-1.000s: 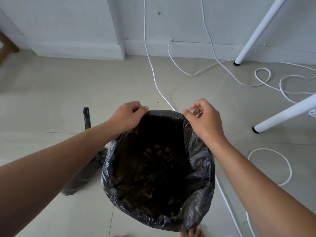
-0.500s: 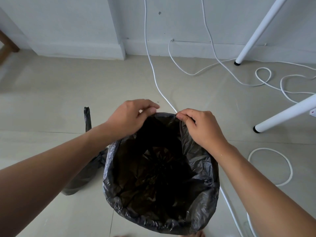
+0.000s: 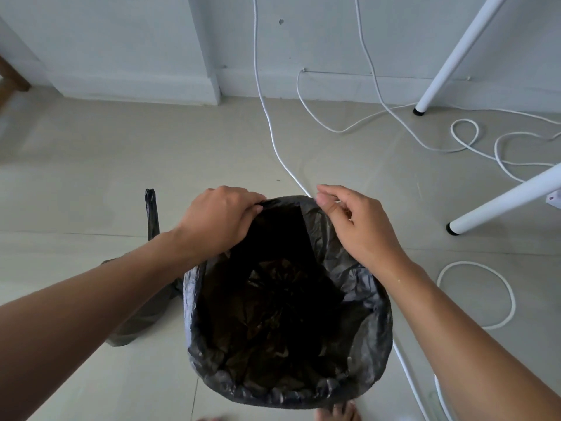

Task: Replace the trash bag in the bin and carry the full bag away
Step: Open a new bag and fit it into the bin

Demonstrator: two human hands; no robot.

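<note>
The bin stands on the floor in front of me, lined with a fresh black trash bag [image 3: 358,314] whose rim is folded over the bin's edge. My left hand [image 3: 218,221] grips the bag's far rim, fingers curled over the plastic. My right hand [image 3: 356,229] hovers over the far right rim with loosely curled fingers; no plastic shows between thumb and fingers. The full black bag [image 3: 133,326] lies on the floor to the left of the bin, its tied top [image 3: 151,208] pointing up, partly hidden by my left forearm.
White cables [image 3: 273,141] trail from the wall across the floor past the bin's right side, with a loop [image 3: 513,302] at right. Two white table legs [image 3: 446,62] slant at the upper right. My toes [image 3: 343,413] show below the bin. The wall is close behind.
My right hand has released the pinched far edge of the bag and shifted right. My left hand stays on the far rim, pressing the plastic over the edge.
</note>
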